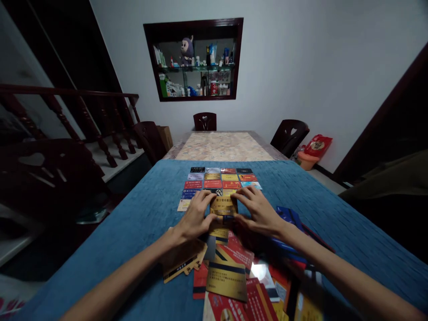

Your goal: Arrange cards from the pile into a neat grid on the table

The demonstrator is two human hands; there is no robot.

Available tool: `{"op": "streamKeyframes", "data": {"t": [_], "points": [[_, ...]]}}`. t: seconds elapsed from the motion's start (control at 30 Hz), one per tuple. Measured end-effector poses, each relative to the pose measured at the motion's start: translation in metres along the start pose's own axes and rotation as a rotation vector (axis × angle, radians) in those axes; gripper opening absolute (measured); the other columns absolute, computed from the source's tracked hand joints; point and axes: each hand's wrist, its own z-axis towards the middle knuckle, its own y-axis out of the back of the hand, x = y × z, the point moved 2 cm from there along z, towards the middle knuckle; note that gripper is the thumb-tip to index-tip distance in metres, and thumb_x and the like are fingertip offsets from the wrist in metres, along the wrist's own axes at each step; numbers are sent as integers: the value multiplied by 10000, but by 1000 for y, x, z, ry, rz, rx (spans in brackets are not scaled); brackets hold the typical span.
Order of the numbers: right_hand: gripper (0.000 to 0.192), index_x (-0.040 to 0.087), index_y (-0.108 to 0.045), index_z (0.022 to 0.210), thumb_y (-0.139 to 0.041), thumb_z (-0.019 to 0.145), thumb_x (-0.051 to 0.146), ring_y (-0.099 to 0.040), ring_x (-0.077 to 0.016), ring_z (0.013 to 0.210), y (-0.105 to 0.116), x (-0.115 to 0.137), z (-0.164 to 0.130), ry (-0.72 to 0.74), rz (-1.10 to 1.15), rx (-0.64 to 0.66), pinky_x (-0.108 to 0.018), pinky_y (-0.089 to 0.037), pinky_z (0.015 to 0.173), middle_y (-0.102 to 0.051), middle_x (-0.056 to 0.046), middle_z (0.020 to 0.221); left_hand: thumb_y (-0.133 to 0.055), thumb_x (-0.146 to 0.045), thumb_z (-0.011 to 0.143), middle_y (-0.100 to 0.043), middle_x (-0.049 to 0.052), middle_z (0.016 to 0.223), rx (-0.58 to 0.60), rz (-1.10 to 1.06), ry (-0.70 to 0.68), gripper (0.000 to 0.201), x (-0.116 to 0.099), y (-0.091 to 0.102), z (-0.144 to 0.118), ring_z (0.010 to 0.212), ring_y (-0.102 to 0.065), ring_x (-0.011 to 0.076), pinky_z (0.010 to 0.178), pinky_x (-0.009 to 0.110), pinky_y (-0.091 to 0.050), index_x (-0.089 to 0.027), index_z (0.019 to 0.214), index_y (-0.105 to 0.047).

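Just below card grid (219,180): left hand (197,218) and right hand (256,211) flat, fingers spread, pinching gold card (223,206) edges between them, palms down.

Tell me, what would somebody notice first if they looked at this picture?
Probably the two hands in the middle: the left hand and the right hand both rest on a gold card on the blue tablecloth. Just beyond them, cards lie in a tidy grid, while nearer the camera there is a messy heap of red and gold cards. On the far wall, a shelf holds a plush toy.
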Motion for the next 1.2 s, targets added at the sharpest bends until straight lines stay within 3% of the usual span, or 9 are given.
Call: {"op": "streamKeyframes", "data": {"t": [0.4,0.8,1.2], "points": [[441,170,-605,1213,-655,834,389,-459,-274,1029,-28,-59,66,11,58,36,-441,-437,894,-591,-122,1122,-641,-168,781,-594,103,1191,53,79,2,406,64,17,61,1118,-532,258,1016,452,-449,-158,1186,-603],[341,198,-654,1151,-647,842,340,-481,-247,1028,-82,-115,118,-126,7,209,-351,-389,897,-626,-97,1144,-637,-219,785,-646,90,1174,190,223,119,319,142,-4,107,1122,-492,276,986,444,-411,-175,1101,-663],[319,206,-707,1125,-615,838,310,-513,-263,1025,-112,-139,139,-245,-72,365,-345,-357,883,-657,-113,1161,-581,-257,812,-657,96,1195,313,308,242,351,167,-26,126,1164,-482,306,975,445,-394,-187,1140,-683]]}}
